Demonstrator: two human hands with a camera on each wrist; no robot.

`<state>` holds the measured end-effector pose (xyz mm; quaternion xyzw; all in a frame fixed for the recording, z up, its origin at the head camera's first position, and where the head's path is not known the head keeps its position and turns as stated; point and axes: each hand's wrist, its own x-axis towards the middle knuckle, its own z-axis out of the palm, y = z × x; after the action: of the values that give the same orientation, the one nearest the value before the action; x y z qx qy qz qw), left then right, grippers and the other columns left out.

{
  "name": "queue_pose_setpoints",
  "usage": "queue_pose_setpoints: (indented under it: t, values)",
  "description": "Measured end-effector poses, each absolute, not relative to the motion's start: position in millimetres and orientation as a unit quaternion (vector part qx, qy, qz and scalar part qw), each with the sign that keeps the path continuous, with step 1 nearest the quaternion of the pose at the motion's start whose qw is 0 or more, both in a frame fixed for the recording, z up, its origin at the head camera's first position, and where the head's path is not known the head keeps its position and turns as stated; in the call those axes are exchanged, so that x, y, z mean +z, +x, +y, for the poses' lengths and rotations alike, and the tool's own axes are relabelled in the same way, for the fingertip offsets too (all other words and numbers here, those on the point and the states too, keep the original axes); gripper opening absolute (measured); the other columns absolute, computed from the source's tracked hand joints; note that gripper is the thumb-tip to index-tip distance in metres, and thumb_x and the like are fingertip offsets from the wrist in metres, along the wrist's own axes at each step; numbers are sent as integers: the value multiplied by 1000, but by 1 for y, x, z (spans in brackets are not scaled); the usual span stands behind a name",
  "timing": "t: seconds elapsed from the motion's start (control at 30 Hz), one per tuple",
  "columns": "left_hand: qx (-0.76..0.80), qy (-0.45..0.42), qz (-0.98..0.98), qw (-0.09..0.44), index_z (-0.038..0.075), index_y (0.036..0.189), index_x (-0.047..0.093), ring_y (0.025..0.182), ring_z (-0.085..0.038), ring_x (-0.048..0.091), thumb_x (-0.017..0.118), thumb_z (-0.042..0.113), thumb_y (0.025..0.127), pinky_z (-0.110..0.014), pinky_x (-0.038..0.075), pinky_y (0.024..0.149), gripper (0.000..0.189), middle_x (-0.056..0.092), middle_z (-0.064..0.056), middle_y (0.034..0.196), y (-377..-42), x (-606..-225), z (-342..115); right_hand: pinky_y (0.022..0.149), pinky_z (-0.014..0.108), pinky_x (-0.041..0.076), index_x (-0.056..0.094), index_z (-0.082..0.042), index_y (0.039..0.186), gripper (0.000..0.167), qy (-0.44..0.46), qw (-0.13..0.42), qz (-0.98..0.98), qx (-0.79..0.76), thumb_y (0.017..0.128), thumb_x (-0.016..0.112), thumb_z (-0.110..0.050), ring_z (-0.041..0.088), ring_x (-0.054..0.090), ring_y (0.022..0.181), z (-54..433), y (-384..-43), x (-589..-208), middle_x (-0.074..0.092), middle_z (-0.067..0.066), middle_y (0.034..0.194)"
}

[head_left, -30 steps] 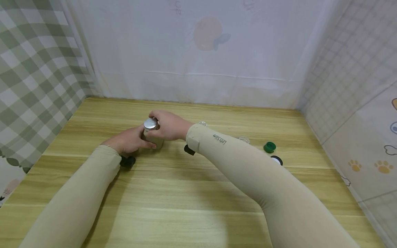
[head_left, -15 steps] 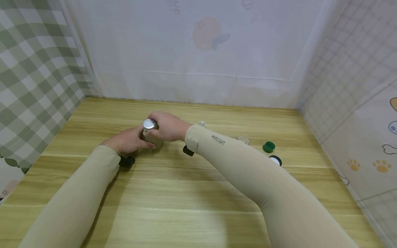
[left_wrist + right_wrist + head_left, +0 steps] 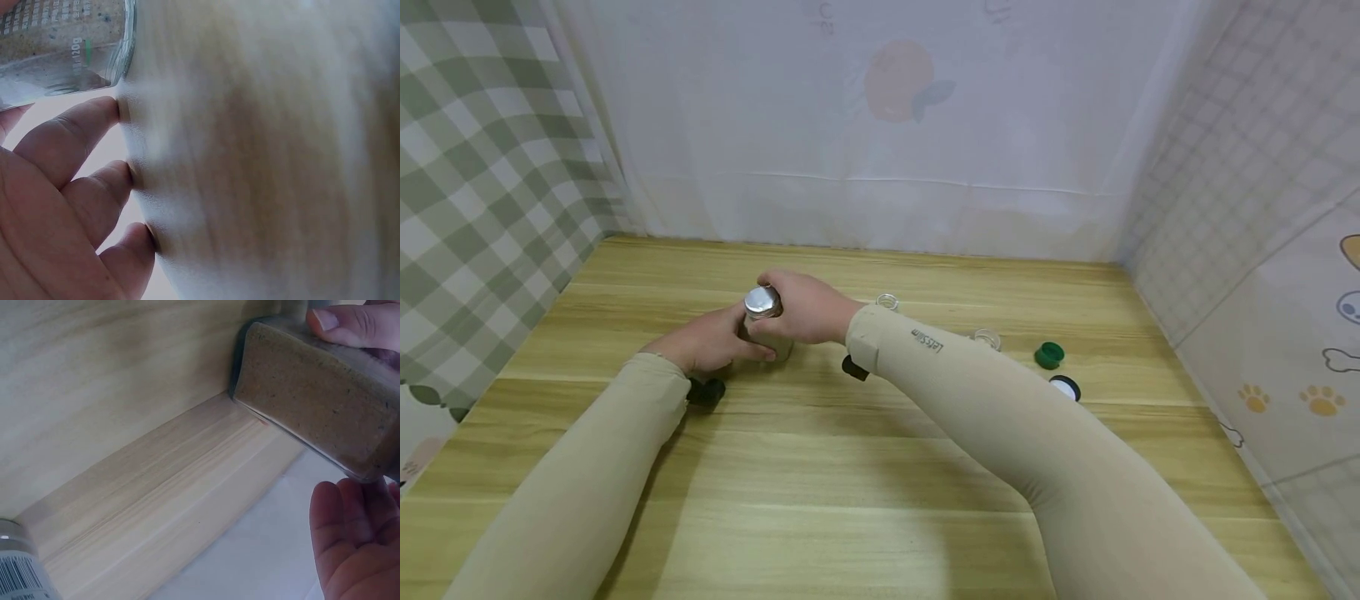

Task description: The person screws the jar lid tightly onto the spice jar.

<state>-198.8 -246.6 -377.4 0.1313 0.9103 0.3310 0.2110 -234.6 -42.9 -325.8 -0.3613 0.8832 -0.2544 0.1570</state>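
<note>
A glass seasoning jar (image 3: 772,345) filled with brown, speckled contents stands left of the table's middle. Its shiny silver top (image 3: 763,301) faces up. My left hand (image 3: 713,340) grips the jar low from the left, its thumb across the front; in the left wrist view, several fingertips (image 3: 115,175) reach the table beside the jar's base. From the right, my right hand (image 3: 808,307) holds the upper part with thumb and fingers to either side, just under the silver top. The right wrist view shows the jar (image 3: 312,394) from its side, with fingers (image 3: 356,531) at its edge.
To the right lie a green cap (image 3: 1049,356) and a black-rimmed white lid (image 3: 1065,387), partly behind the right sleeve. Two clear round rims (image 3: 887,302) show behind that arm. A barcoded container (image 3: 22,569) is cut off in the right wrist view. Curtains border the table.
Both hands stay on the jar. My right thumb has slid very slightly down and left at the neck, and the head view has shifted a little.
</note>
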Motion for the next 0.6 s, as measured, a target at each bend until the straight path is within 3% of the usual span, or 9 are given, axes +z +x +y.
queue_pose_setpoints:
  t: [0.07,0.13,0.33,0.6]
  values:
    - [328,129,912,211,28,169,17,152,-46,38,76,47,96,-68,36,118,96,34,-15,171,-198,-377,-247,103,25,50,40,-6,158,73,-365,165,880,-255,100,70,-39,13,62,123,-42,-235,-326,62,5,142]
    - [326,129,912,212,28,170,15,152,-47,37,76,47,97,-69,36,117,97,32,-15,171,-198,-377,-247,105,25,49,37,-6,160,73,-377,170,872,-261,101,68,-36,14,60,127,-41,-236,-326,59,6,147]
    - [330,126,911,211,27,171,11,151,-45,37,76,47,96,-68,36,118,100,29,-16,172,-198,-378,-246,98,24,51,59,-10,135,32,-396,175,859,-274,106,62,-23,11,63,113,-39,-237,-328,66,-1,124]
    - [333,121,911,211,29,170,11,148,-41,42,77,46,96,-65,37,118,101,31,-14,172,-197,-378,-245,90,23,51,60,-10,125,34,-369,158,879,-257,104,69,-35,10,64,102,-40,-236,-326,67,-4,111]
